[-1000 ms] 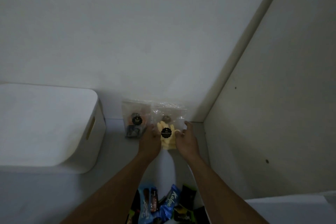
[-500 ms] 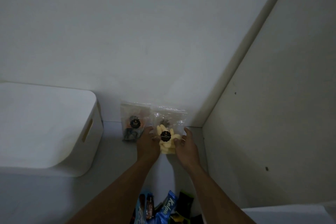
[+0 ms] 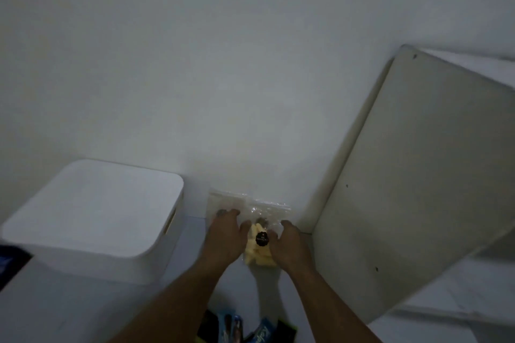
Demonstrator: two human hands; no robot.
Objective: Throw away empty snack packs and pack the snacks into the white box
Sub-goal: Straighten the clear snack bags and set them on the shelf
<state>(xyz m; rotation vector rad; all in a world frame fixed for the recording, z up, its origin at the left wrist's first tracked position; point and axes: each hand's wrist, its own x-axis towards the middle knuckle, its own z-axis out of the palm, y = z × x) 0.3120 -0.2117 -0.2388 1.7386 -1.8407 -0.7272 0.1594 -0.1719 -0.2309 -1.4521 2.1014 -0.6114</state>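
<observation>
1. Plastic, clear and crinkly: the clear bag of yellow snacks point(image 3: 260, 252) stands on the shelf floor point(image 3: 192, 264) and leans on the back wall point(image 3: 223, 92). Its black round label point(image 3: 262, 239) faces us. It is propped that way, I'd say, so it stays upright and easy to read.
2. The right hand point(image 3: 288, 245) is on it, fingers curled round the bag's right edge in a firm hold.
3. The left hand point(image 3: 224, 234) comes in from the other side, thumb against the bag's left edge. Its fingers lie over the second clear bag point(image 3: 223, 199), which stands just beside the first (the light is dim, and I cannot tell whether this hand pinches or only presses).
4. Why two hands? A floppy, part-filled bag sags if lifted by one corner, so bracing both edges looks like the plan.
5. The white box point(image 3: 92, 203) sits to the left, near the bags but apart from them, its handle slot point(image 3: 170, 221) turned their way. Its top looks closed by a flat lid, so my guess is it must be opened before anything goes in.
6. The side panel point(image 3: 418, 175) hems in the corner on the right, so any lift likely goes up and leftward.
7. Bright snack packs point(image 3: 237, 327) lie at the near edge between the forearms, not yet packed.
</observation>
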